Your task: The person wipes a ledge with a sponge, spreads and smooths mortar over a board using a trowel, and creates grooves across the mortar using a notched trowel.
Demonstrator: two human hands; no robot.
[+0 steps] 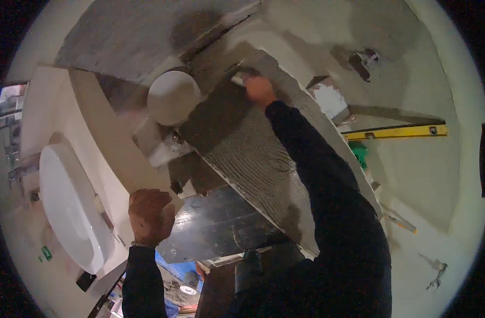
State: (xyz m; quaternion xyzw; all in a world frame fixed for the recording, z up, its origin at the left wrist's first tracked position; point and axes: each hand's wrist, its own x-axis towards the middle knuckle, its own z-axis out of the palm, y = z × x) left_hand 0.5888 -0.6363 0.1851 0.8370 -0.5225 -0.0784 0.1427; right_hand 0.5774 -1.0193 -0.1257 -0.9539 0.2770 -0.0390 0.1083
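My right hand (259, 91) is closed round the pale handle of a trowel (238, 78), whose blade is blurred and partly hidden. It is at the far part of a slanted slab surface coated with grey adhesive (253, 159). Wavy comb ridges run through the nearer part of the coat, while the far part looks darker and smoother. My left hand (151, 217), with a bracelet at the wrist, is closed over the near corner of a beige ledge (102, 132). Its fingertips are partly hidden.
A round white object (173, 98) stands left of the coated slab. Farther left is a white oval basin (73, 206). On the right lie a yellow spirit level (396, 132), a green item (360, 153) and a white-topped block (330, 100). A dark glossy panel (216, 222) lies below.
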